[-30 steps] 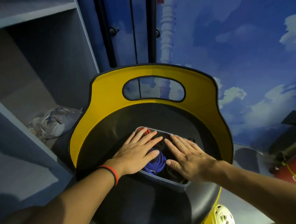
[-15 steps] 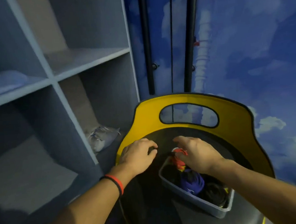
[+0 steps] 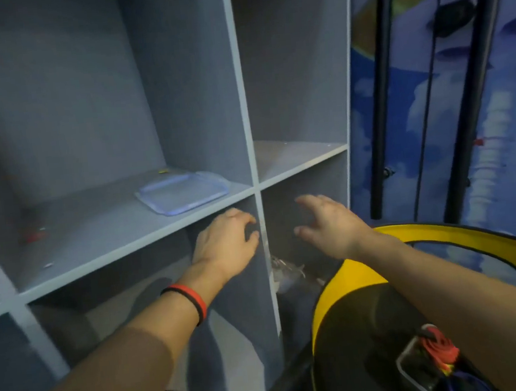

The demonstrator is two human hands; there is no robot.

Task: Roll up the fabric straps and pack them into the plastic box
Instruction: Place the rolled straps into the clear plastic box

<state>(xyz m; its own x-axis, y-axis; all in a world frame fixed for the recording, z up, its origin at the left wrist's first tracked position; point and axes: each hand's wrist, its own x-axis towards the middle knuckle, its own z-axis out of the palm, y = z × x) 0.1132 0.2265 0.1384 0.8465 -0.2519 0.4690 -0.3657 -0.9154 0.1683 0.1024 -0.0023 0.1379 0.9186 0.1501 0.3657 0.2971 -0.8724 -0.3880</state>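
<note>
The clear plastic box (image 3: 406,366) sits low right on a black seat (image 3: 359,328), half out of frame, packed with a red rolled strap (image 3: 440,347) and seemingly a blue one (image 3: 462,382). The left hand (image 3: 224,246), loosely curled, and the spread right hand (image 3: 327,226) hold nothing

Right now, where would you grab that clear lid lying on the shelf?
Probably its near rim, coming from the open front. The lid lies flat near the front edge of the shelf, with an upright divider close on its right, so pinching its raised rim should work.
</note>
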